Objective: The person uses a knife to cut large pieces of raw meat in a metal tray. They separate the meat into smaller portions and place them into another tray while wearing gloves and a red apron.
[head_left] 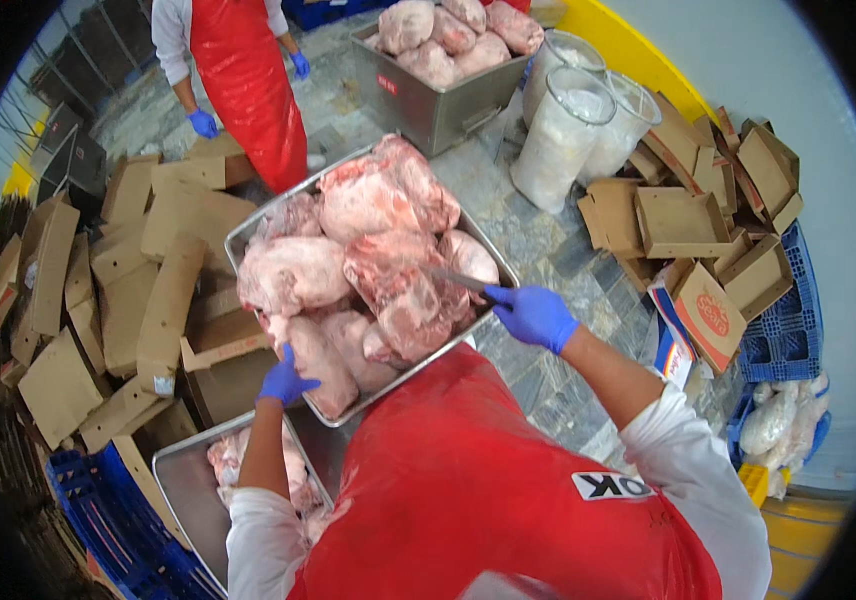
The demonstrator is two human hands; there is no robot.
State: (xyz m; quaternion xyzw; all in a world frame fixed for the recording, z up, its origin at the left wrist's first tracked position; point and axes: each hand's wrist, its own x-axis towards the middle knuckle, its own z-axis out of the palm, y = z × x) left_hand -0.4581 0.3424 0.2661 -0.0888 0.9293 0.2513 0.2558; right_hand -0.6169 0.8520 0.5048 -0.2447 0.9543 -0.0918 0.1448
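Before me stands a metal bin (505, 262) heaped with large cuts of raw, pale pink meat (296, 272). My right hand (536, 318), in a blue glove, is closed round the handle of a knife (460, 279). The blade points left and lies against a red-marbled cut of meat (410, 290) on top of the heap. At the bin's near left side is my left hand (286, 382), also gloved, with thumb and fingers apart. It touches or nearly touches a smooth pale cut (314, 362); exact contact cannot be made out.
A second metal bin (180, 470) with meat sits at lower left. Flattened cardboard boxes (138, 290) pile up left, more boxes (683, 220) right. Beyond stand a full meat bin (448, 112), bagged clear-plastic containers (560, 140) and a person in a red apron (248, 90).
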